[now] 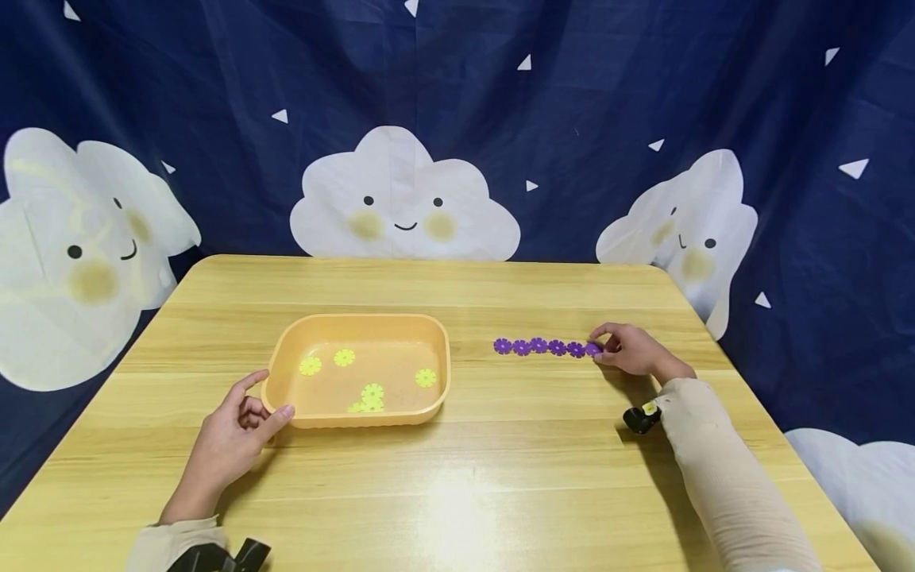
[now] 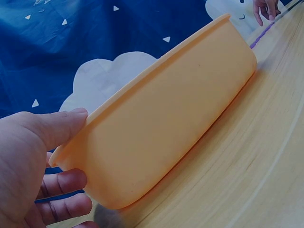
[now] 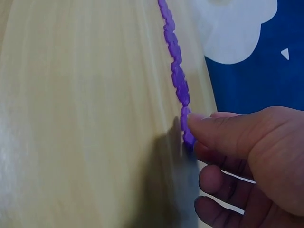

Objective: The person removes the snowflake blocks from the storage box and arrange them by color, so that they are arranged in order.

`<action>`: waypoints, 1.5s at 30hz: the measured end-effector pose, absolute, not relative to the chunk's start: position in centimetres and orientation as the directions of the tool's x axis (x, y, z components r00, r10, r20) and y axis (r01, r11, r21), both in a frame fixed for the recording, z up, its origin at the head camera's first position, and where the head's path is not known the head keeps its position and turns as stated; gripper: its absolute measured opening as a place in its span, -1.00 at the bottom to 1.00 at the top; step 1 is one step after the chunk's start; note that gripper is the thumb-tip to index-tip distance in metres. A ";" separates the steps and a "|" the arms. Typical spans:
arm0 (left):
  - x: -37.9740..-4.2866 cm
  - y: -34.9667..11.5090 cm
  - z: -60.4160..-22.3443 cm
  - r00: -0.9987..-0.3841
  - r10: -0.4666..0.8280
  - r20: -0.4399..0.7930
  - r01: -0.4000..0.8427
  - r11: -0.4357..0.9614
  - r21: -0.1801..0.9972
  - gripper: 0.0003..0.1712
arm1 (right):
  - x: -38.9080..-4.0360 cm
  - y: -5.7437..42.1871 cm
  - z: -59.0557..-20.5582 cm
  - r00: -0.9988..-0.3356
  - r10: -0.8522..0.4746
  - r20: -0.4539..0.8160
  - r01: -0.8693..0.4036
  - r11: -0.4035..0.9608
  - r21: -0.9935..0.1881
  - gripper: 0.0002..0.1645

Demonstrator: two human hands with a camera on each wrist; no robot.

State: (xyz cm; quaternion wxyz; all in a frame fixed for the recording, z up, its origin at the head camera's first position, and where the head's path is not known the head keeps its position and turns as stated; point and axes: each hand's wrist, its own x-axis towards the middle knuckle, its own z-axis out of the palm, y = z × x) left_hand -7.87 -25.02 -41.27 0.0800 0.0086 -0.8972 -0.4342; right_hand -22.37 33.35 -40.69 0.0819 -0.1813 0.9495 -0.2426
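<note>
My left hand (image 1: 230,438) grips the near left corner of an orange plastic basin (image 1: 393,353), thumb over the rim and the other fingers curled beneath it. Inside the basin lie several yellow snowflake discs (image 1: 345,357), some overlapping near the front wall. To the right, a row of several purple snowflake discs (image 1: 539,345) stretches sideways on the table. My right hand (image 1: 635,351) pinches the disc at the right end of this row between thumb and index finger; its other fingers are loosely bent in the right wrist view. That end disc (image 3: 185,124) is partly hidden by the thumb.
The wooden table (image 1: 472,461) carries the basin left of centre and the purple row to its right. Behind it hangs a dark blue curtain (image 1: 457,87) with white clouds. A black wrist device (image 1: 641,419) sits at the right sleeve, another (image 1: 221,556) at the left.
</note>
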 end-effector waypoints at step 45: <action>-7.8 -25.2 -41.5 -0.984 -0.074 0.162 0.081 0.625 0.777 -0.21 | -24.1 21.3 -36.1 -0.738 -0.673 -0.049 -0.433 0.527 -0.731 -0.62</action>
